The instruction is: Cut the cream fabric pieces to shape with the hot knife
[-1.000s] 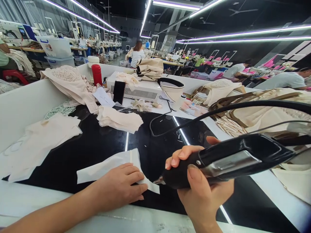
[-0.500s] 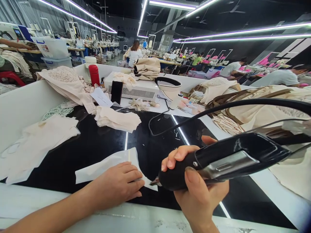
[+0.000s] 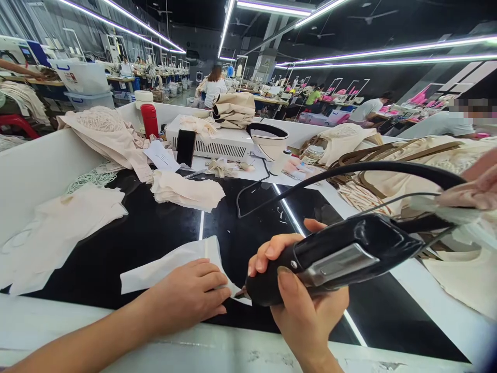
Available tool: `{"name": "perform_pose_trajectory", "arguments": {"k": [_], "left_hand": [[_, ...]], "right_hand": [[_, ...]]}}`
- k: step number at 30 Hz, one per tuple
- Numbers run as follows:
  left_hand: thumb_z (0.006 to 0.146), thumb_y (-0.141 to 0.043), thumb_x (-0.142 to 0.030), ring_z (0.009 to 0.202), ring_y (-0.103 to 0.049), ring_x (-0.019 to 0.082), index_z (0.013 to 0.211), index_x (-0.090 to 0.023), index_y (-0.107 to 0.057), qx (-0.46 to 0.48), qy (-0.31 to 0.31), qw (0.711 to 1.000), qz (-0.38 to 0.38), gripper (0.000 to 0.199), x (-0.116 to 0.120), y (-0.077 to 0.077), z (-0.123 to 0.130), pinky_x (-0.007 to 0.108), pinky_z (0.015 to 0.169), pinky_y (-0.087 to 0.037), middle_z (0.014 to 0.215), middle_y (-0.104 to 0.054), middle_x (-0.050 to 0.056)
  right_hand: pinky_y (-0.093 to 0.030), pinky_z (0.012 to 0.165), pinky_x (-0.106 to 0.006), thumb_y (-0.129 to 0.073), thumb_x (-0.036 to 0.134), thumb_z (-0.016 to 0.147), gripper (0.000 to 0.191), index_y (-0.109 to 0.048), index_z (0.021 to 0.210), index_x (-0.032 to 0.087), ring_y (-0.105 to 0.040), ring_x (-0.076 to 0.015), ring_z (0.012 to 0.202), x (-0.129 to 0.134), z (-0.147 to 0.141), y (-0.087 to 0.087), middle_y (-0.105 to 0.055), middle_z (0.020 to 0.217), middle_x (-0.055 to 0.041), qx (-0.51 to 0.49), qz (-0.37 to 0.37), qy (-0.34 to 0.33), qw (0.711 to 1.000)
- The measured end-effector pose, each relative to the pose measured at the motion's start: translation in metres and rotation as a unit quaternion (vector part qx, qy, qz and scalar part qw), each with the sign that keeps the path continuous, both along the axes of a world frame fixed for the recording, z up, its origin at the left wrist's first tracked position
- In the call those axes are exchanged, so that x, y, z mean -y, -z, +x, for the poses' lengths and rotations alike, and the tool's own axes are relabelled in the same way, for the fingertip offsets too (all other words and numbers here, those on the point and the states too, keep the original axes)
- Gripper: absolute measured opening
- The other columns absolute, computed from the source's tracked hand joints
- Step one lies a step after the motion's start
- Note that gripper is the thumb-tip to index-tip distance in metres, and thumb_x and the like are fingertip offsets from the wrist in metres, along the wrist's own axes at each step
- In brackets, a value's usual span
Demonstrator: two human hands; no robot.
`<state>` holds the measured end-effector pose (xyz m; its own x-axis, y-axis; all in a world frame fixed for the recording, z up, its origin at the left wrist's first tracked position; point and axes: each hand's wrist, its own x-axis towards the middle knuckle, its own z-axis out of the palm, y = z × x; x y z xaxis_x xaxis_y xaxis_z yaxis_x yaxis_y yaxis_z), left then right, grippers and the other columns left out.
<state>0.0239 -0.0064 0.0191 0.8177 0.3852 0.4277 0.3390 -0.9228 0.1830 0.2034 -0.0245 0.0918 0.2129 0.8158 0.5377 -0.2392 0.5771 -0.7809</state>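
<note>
Head view: a thin white cloth strip [image 3: 166, 267] lies partly beneath your left hand [image 3: 196, 294], which rests palm-down, fingers unclenched. At the cloth strip's right end is the metal tip [image 3: 242, 292] of the glossy black tool [image 3: 334, 259] your right hand [image 3: 310, 313] grasps. Shiny black tabletop [image 3: 97, 264] underneath; sewing machines [image 3: 15, 47] behind.

- My left forearm [image 3: 104, 331] enters lower left, slanting up and right.
- My left hand [image 3: 190, 292]: palm down, fingers slightly bent, pointing right.
- My right wrist [image 3: 320, 357] rises from the bottom edge, right of centre.
- My right hand [image 3: 308, 316]: curled in a grip, thumb [image 3: 289, 285] nearside, fingers wrapped farside.
- Hands near each other, not touching.
</note>
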Motion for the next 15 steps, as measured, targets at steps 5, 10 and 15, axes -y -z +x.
{"name": "perform_pose_trajectory", "arguments": {"k": [5, 10, 15], "left_hand": [[0.104, -0.060, -0.026, 0.101, -0.066, 0.022, 0.111, -0.014, -0.062, -0.005, 0.000, 1.000, 0.015, 0.014, 0.000, -0.001, -0.001, 0.038, 0.100, -0.055, 0.105, -0.069, 0.008], [0.104, -0.060, -0.025, 0.101, -0.066, 0.023, 0.111, -0.013, -0.064, -0.004, 0.000, 1.000, 0.007, 0.015, 0.000, -0.003, 0.000, 0.039, 0.099, -0.056, 0.106, -0.070, 0.009], [0.106, -0.057, -0.026, 0.106, -0.067, 0.023, 0.115, -0.015, -0.064, 0.018, -0.008, 1.000, -0.017, 0.016, 0.000, -0.006, -0.004, 0.041, 0.107, -0.053, 0.112, -0.070, 0.009]], "right_hand": [[-0.060, 0.053, -0.027, -0.077, 0.027, 0.090, 0.044, -0.059, 0.129, 0.034, -0.063, -0.0138, 0.064, 0.002, 0.009, -0.004, -0.064, 0.085, 0.0022, 0.002, 0.011, 0.020, 1.000], [-0.060, 0.054, -0.028, -0.077, 0.029, 0.089, 0.048, -0.059, 0.132, 0.034, -0.062, -0.0135, 0.064, 0.003, 0.012, 0.000, -0.064, 0.086, 0.0025, 0.008, 0.014, 0.026, 1.000], [-0.060, 0.054, -0.028, -0.076, 0.026, 0.091, 0.046, -0.058, 0.132, 0.035, -0.063, -0.0136, 0.064, 0.003, 0.010, 0.003, -0.064, 0.086, 0.0025, 0.016, 0.010, 0.032, 0.999]]}}
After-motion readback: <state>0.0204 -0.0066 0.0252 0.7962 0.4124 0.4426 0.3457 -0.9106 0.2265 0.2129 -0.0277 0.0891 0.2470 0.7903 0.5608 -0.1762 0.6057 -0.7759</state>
